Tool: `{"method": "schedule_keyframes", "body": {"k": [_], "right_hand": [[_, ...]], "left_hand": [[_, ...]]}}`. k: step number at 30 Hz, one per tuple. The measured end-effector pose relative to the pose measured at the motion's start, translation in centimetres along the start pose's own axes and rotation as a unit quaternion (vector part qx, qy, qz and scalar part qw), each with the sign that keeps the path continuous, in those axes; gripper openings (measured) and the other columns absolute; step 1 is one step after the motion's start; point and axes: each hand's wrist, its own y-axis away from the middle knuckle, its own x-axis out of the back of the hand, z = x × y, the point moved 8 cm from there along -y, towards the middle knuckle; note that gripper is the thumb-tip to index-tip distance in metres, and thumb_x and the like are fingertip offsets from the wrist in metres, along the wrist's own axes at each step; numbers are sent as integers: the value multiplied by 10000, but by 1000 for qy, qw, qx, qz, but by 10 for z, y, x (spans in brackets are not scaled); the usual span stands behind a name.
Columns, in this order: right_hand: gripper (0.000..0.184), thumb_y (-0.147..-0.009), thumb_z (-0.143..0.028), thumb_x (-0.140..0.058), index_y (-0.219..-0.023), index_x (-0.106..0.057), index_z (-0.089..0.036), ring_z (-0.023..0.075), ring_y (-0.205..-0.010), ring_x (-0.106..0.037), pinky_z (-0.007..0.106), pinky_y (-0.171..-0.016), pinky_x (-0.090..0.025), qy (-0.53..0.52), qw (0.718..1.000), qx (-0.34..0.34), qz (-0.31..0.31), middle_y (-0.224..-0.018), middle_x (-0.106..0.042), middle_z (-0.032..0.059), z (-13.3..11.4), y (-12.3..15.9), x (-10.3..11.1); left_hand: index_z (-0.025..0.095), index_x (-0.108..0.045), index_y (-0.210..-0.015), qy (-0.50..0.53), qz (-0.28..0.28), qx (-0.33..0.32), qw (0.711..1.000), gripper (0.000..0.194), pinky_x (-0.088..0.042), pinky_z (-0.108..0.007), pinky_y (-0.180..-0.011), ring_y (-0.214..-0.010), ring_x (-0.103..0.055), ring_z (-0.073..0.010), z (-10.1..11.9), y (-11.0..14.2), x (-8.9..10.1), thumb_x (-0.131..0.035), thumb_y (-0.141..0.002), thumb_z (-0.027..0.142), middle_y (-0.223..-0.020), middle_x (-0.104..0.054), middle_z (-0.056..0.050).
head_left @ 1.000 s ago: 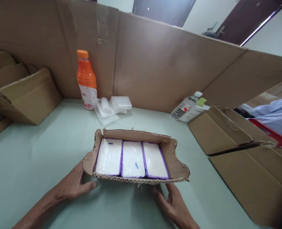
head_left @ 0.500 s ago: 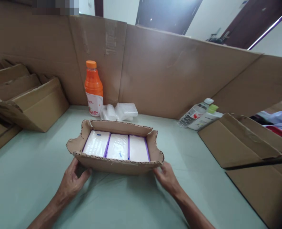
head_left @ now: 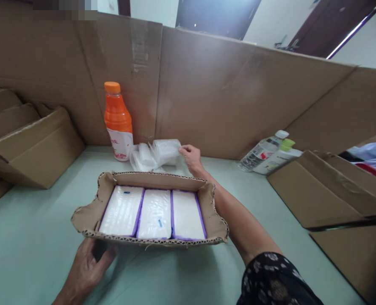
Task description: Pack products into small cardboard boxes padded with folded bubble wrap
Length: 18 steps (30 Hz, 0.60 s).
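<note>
In front of me is a low open cardboard box (head_left: 162, 181) with wavy cut ends. Three white packs with purple edges lie side by side in it: a left pack (head_left: 122, 212), a middle pack (head_left: 154, 214) and a right pack (head_left: 188, 215). My left hand (head_left: 88, 267) grips the near left corner from below; some of its fingers are hidden by the box. Beyond the box, my right hand (head_left: 192, 159) is closed, fingertips pinching the right end of a clear plastic wrapped packet (head_left: 167, 150). Another clear packet (head_left: 144, 154) lies to its left.
An orange bottle (head_left: 118, 123) stands behind the packets. A clear bottle (head_left: 262, 152) leans at the right beside a white pack with a green cap (head_left: 278, 157). Cardboard boxes stand at the left (head_left: 42, 148) and right (head_left: 321, 190). A tall cardboard wall (head_left: 222, 93) closes off the back.
My right hand has left the box's right corner and reached forward to the clear packet. The box looks nearer and larger, with my left hand still at its left corner.
</note>
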Motion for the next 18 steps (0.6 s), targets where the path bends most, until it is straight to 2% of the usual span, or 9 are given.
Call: {"method": "schedule_keyframes", "body": {"k": [2, 5, 8, 10, 12, 16, 18], "right_hand": [[396, -987, -454, -527, -1041, -688, -97, 137, -868, -694, 266, -803, -554, -3, 999, 22, 42, -951, -739, 17, -13, 8, 27], [390, -951, -452, -533, -1042, -677, -101, 164, -904, -683, 295, -846, -537, 11, 990, 52, 134, -999, -747, 69, -32, 40, 89], [243, -904, -396, -611, -946, -677, -166, 218, -970, -685, 383, -927, -519, 85, 966, 119, 214, -1008, -742, 78, -49, 102, 149], [170, -897, -354, -623, -922, -678, -196, 244, -1026, -684, 427, -964, -504, 156, 951, 154, 217, -1039, -742, 80, -53, 153, 167], [131, -906, -302, -600, -937, -686, -209, 253, -1041, -684, 440, -957, -508, 207, 951, 170, 157, -1053, -744, 92, -49, 206, 165], [119, -891, -257, -603, -925, -709, -216, 248, -931, -690, 436, -876, -524, 241, 950, 177, -89, -946, -744, 84, -37, 305, 124], [123, -886, -265, -621, -935, -720, -211, 268, -1000, -678, 460, -903, -516, 246, 945, 157, -149, -1049, -736, 107, -34, 340, 114]], "left_hand": [[197, -663, -934, 14, -10, -2, 1000, 383, -603, -395, -712, -787, -718, -309, 6, -1, -2, -657, -770, 543, -867, -745, -91], [197, -652, -942, 35, -8, -7, 999, 368, -592, -370, -675, -784, -710, -294, 18, -5, -1, -652, -766, 519, -887, -740, -85], [207, -630, -890, 44, -7, -7, 999, 335, -573, -351, -645, -755, -691, -276, 27, -9, 1, -656, -740, 506, -799, -702, -55], [216, -613, -865, 45, -8, 2, 999, 338, -555, -341, -625, -740, -676, -267, 30, -11, 3, -662, -712, 513, -747, -668, -34], [228, -595, -852, 45, -7, 13, 999, 351, -533, -332, -603, -734, -660, -260, 30, -11, 6, -677, -678, 522, -721, -642, -17], [250, -554, -839, 61, -20, 41, 997, 363, -508, -327, -586, -710, -627, -241, 31, -10, 7, -699, -644, 519, -705, -611, 5], [250, -543, -834, 63, -26, 44, 997, 362, -503, -333, -597, -703, -613, -234, 34, -10, 7, -699, -635, 510, -722, -618, 2]]}}
